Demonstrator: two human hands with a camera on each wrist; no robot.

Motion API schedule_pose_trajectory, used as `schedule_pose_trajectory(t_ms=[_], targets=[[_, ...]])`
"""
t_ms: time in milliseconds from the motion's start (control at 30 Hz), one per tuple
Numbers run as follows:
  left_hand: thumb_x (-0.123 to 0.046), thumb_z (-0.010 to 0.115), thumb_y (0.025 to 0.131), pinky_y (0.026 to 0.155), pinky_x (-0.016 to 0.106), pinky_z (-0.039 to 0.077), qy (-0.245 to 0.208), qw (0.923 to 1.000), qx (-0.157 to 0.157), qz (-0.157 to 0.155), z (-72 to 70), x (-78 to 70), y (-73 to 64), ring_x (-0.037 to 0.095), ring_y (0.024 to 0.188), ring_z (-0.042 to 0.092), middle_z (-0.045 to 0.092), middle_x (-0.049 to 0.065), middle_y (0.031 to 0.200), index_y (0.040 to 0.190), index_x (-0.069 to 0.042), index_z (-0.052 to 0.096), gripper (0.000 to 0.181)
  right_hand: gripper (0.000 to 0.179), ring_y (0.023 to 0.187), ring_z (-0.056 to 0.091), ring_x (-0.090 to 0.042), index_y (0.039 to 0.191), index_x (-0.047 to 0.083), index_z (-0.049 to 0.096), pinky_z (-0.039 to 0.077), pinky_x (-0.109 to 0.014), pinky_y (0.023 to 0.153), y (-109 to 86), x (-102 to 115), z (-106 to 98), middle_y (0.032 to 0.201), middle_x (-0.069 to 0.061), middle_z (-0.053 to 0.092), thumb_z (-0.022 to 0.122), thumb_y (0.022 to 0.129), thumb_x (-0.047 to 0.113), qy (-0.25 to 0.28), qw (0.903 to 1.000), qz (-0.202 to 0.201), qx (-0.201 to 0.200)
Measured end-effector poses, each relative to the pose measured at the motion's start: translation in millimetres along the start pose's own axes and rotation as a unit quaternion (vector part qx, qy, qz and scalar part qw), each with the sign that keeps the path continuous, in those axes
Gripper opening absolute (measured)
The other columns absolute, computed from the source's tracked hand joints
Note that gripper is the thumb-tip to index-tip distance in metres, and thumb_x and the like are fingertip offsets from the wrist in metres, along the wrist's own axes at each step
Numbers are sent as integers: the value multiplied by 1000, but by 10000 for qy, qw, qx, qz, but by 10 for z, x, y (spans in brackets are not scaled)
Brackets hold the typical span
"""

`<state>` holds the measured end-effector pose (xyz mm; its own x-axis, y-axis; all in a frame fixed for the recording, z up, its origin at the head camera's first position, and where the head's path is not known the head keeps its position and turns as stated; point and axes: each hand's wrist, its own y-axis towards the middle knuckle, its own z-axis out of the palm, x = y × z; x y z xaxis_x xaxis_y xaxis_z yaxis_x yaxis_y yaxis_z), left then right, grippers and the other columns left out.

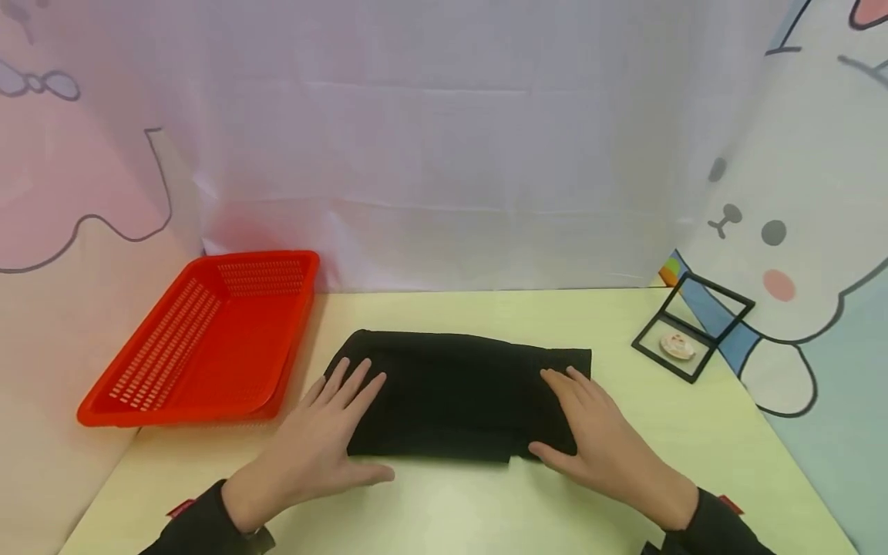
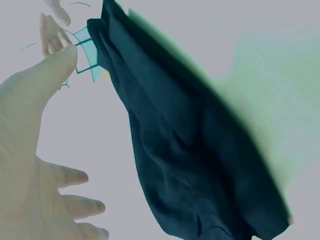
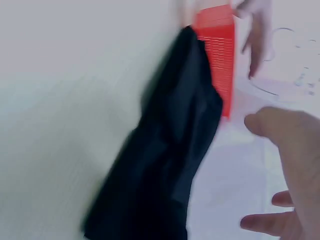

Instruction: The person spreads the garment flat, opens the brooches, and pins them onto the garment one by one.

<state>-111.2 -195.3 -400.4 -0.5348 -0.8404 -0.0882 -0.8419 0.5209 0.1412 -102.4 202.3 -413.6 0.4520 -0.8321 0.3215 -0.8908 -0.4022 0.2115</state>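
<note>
A folded black cloth (image 1: 458, 393) lies on the pale table, its far edge slightly slanted and a small notch in its near edge. In the head view my left hand (image 1: 321, 441) is over the cloth's left end, fingers straight and spread, thumb pointing right. Over the opposite end is my right hand (image 1: 602, 441), palm down with extended fingers. Both wrist views show a gap between each hand and the black cloth (image 2: 185, 140), and nothing is held. Loose folds run along the cloth's side (image 3: 170, 130) in the right wrist view.
On the left, a red perforated plastic basket (image 1: 236, 339) stands against the printed wall sheet. A black-framed clear case (image 1: 683, 327) with a small pale oval item (image 1: 677, 346) inside is at the far right of the table (image 1: 479, 509).
</note>
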Motion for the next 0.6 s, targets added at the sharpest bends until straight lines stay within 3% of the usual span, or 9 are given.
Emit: schedule_pose_trajectory(t_ms=[167,333,467,600], targets=[[-84,74,67,121,67,24,-307,9991,161,-237,78,-105,-240,43,159,12,15,5,174,166,-25,23,126,104,150,35,-44,159,6,34,42,-65,110,-156,148,-43,161,-13,42,78,83,62,387,9969,489,471],[-83,72,70,123,64,22,-699,9961,535,-2,243,-170,-285,41,159,11,12,4,174,166,-23,20,125,104,152,35,-40,161,9,32,45,-60,110,-242,260,22,165,-10,38,78,83,60,375,9970,259,627],[-78,69,79,121,62,29,-811,9935,706,370,372,-157,-224,40,156,26,27,8,171,164,-18,30,111,99,153,33,-38,161,9,33,44,-59,111,-193,322,138,165,-10,38,77,86,58,403,9959,-169,798],[-55,76,88,119,61,34,-710,9936,744,465,476,-90,-103,42,149,40,43,14,161,155,-11,47,86,93,152,34,-39,159,6,36,43,-57,113,-55,345,297,163,-14,40,76,89,53,443,9924,-598,984]])
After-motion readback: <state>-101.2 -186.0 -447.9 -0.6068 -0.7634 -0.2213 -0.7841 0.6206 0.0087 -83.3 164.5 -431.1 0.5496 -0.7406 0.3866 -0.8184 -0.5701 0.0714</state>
